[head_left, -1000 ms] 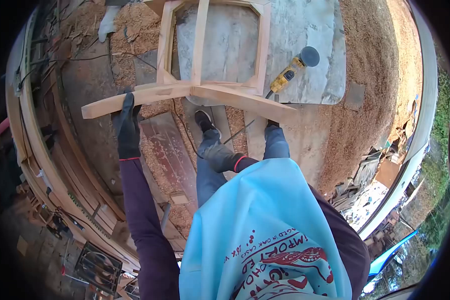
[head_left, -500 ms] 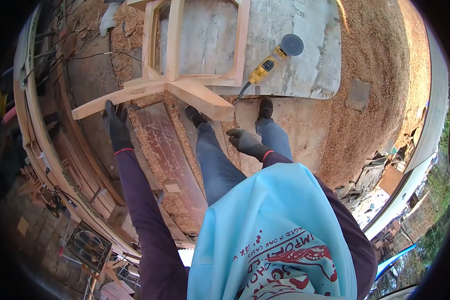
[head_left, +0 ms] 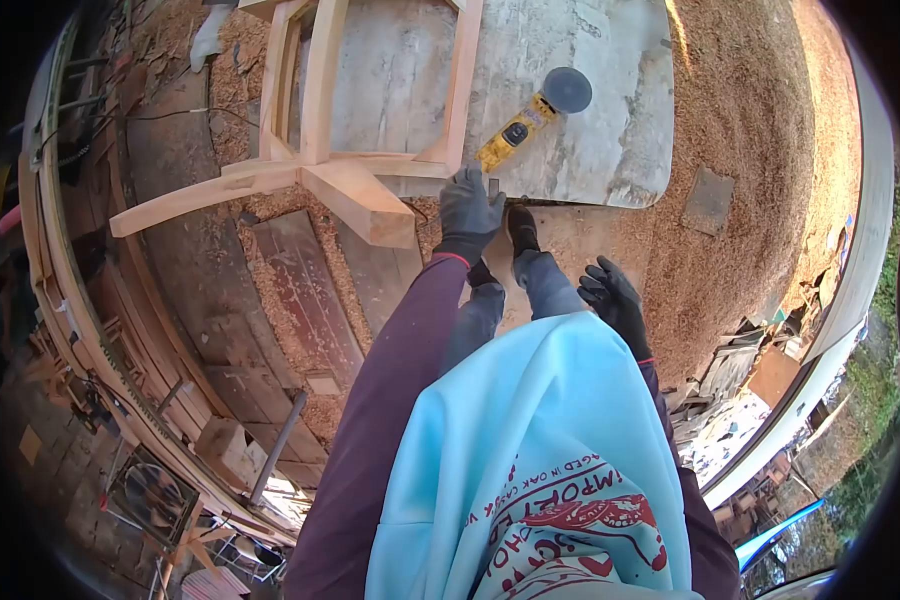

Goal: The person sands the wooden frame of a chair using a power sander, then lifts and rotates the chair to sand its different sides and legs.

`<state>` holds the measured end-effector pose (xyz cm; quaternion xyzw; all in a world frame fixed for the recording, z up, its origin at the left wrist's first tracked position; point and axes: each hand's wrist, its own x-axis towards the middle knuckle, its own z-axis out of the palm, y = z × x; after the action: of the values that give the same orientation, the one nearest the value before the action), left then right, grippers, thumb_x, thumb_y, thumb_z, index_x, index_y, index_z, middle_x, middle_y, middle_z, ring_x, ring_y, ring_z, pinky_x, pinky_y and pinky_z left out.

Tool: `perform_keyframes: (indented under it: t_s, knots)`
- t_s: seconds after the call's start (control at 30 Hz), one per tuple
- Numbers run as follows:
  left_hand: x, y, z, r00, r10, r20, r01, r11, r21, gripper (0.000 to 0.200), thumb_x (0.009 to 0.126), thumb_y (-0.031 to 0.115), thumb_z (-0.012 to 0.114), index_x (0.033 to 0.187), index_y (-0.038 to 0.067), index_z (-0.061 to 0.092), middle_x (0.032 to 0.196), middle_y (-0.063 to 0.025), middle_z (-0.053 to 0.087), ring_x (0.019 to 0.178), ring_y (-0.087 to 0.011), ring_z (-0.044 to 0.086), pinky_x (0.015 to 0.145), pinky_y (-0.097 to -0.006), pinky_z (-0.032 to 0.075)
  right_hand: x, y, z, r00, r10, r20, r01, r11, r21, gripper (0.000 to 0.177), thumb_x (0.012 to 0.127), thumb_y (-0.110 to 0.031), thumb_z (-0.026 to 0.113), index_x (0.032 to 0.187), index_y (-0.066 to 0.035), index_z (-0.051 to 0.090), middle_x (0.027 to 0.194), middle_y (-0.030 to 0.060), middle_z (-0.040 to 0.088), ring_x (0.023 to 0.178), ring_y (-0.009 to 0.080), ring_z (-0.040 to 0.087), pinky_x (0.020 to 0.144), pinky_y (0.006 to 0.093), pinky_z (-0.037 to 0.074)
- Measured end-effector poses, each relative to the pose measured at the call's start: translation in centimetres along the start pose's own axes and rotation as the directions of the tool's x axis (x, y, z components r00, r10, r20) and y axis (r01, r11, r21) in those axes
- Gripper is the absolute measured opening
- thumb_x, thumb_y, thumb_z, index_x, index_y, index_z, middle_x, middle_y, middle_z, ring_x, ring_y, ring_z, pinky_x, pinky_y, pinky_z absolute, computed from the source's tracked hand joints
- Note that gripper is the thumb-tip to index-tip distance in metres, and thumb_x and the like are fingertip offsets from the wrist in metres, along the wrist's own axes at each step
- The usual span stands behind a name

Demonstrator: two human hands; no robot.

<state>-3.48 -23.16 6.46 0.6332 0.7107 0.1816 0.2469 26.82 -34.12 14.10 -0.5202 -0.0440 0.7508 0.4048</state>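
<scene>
My left hand (head_left: pixel 469 212), in a dark grey work glove, reaches over the edge of the worn board. Its fingertips are right at the rear end of a yellow angle grinder (head_left: pixel 517 132) with a round grey disc, and the thumb stands apart from the fingers. The grinder lies on the board, its disc pointing away from me. Just left of this hand stands a bare wooden chair frame (head_left: pixel 360 205), with a curved leg and a thick block-like leg pointing toward me. My right hand (head_left: pixel 613 292), gloved too, hangs beside my body with loosely bent, parted fingers, holding nothing.
The pale, worn board (head_left: pixel 610 165) carries the frame and grinder. Wood shavings (head_left: pixel 760 130) cover the ground to the right, where a small flat slab (head_left: pixel 709 199) lies. Planks (head_left: pixel 305 285) lie near my feet. A fan (head_left: pixel 153 490) and timber scraps are at lower left.
My left hand has left the chair frame's curved leg and swung right to the grinder's rear end. My right hand has drawn back and to the right. The view has shifted slightly.
</scene>
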Motion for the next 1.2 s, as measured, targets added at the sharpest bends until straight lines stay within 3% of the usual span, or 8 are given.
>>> perform_keyframes:
  t_s: [0.1, 0.17, 0.27, 0.47, 0.53, 0.73, 1.07, 1.2]
  knots:
    - [2.2, 0.4, 2.7, 0.992, 0.008, -0.125, 0.001, 0.997, 0.079, 0.051, 0.089, 0.033, 0.075, 0.126, 0.002, 0.057, 0.109, -0.0209, 0.067, 0.098, -0.0367, 0.068, 0.085, -0.0466, 0.054, -0.2, 3.1, 1.1, 0.999, 0.02, -0.028, -0.019, 1.0, 0.019, 0.055, 0.106, -0.027, 0.056, 0.15, 0.002, 0.042, 0.129, 0.0143, 0.063, 0.114, 0.0252, 0.066, 0.099, 0.0408, 0.054]
    - [-0.5, 0.8, 2.8, 0.861, -0.504, 0.065, 0.455, 0.707, -0.541, 0.042, 0.091, 0.031, 0.072, 0.12, 0.002, 0.059, 0.106, -0.0189, 0.07, 0.094, -0.0388, 0.069, 0.084, -0.0469, 0.055, -0.3, 4.2, 1.3, 0.997, 0.082, -0.003, -0.081, 0.993, 0.08, 0.049, 0.106, -0.021, 0.055, 0.148, 0.002, 0.046, 0.126, 0.0124, 0.065, 0.111, 0.0252, 0.068, 0.099, 0.0395, 0.055]
    - [-9.0, -3.0, 4.1, 0.833, -0.531, 0.152, 0.552, 0.788, -0.273, 0.031, 0.095, 0.036, 0.068, 0.109, 0.008, 0.064, 0.094, -0.0159, 0.074, 0.091, -0.0346, 0.073, 0.079, -0.0452, 0.056, -1.6, 4.8, 1.7, 0.992, 0.114, 0.06, -0.118, 0.991, 0.062, 0.055, 0.104, -0.028, 0.058, 0.15, -0.002, 0.044, 0.13, 0.0122, 0.064, 0.115, 0.0238, 0.065, 0.102, 0.0407, 0.052]
    - [-7.5, 2.5, 1.2, 0.916, -0.356, 0.183, 0.357, 0.934, 0.025, 0.045, 0.09, 0.035, 0.072, 0.12, 0.004, 0.059, 0.111, -0.0219, 0.069, 0.106, -0.0392, 0.067, 0.091, -0.0474, 0.052, -1.4, 1.4, 1.1, 0.987, 0.094, 0.132, -0.12, 0.973, 0.197, 0.052, 0.103, -0.027, 0.062, 0.146, -0.001, 0.051, 0.127, 0.013, 0.064, 0.108, 0.0241, 0.066, 0.1, 0.04, 0.053]
    - [-2.7, 3.1, 2.5, 0.999, 0.002, -0.035, 0.004, 0.986, 0.166, 0.061, 0.089, 0.035, 0.072, 0.134, -0.001, 0.051, 0.128, -0.0262, 0.061, 0.121, -0.0429, 0.058, 0.101, -0.0502, 0.046, -0.7, 0.9, 0.2, 0.99, 0.097, 0.104, -0.117, 0.971, 0.207, 0.052, 0.103, -0.027, 0.062, 0.147, -0.002, 0.05, 0.128, 0.0133, 0.063, 0.109, 0.0243, 0.066, 0.1, 0.0406, 0.053]
    - [0.5, 2.7, 6.2, 0.974, -0.224, 0.03, 0.221, 0.973, 0.064, 0.069, 0.088, 0.033, 0.074, 0.139, -0.003, 0.046, 0.133, -0.0279, 0.057, 0.126, -0.0447, 0.053, 0.106, -0.0519, 0.043, 0.1, 2.0, -6.0, 0.984, 0.157, -0.083, -0.123, 0.938, 0.323, 0.052, 0.104, -0.028, 0.062, 0.148, -0.003, 0.05, 0.131, 0.014, 0.062, 0.111, 0.0249, 0.065, 0.102, 0.0425, 0.053]
    - [4.9, 3.6, 5.6, 0.995, -0.099, 0.003, 0.092, 0.941, 0.325, 0.073, 0.084, 0.032, 0.076, 0.139, -0.004, 0.046, 0.133, -0.0291, 0.058, 0.126, -0.0451, 0.054, 0.106, -0.0511, 0.044, 1.3, 8.7, -16.8, 0.864, 0.473, -0.176, -0.36, 0.822, 0.441, 0.053, 0.105, -0.027, 0.06, 0.152, -0.008, 0.045, 0.138, 0.0139, 0.057, 0.114, 0.0283, 0.063, 0.101, 0.0471, 0.054]
    - [-4.2, 1.6, 1.2, 0.924, -0.324, 0.205, 0.287, 0.939, 0.19, 0.069, 0.084, 0.035, 0.075, 0.137, -0.002, 0.051, 0.127, -0.0284, 0.063, 0.118, -0.0446, 0.061, 0.1, -0.0511, 0.049, -2.1, 1.2, -16.0, 0.932, 0.279, -0.231, -0.204, 0.931, 0.302, 0.051, 0.104, -0.02, 0.061, 0.15, -0.005, 0.046, 0.125, 0.0111, 0.06, 0.109, 0.0255, 0.064, 0.094, 0.0427, 0.056]
